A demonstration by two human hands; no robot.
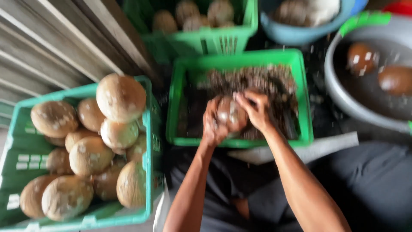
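We sit among green plastic crates, one at our left [148,129] piled with round brown husked coconuts [121,97], beside a slatted wooden wall [51,43] and a grey plastic basin [343,94] at our right. Over the middle green crate of dark husk scraps [240,62], our left hand [213,124] and right hand [256,111] close around one small brown coconut [231,115], fingers curled tight against its sides.

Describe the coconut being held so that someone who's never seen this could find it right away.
Find the middle green crate, the one filled with dark husk scraps. Just above its near edge, the left hand and right hand clasp one brown coconut. Unlike the coconuts piled in the left crate, it is the only one held.
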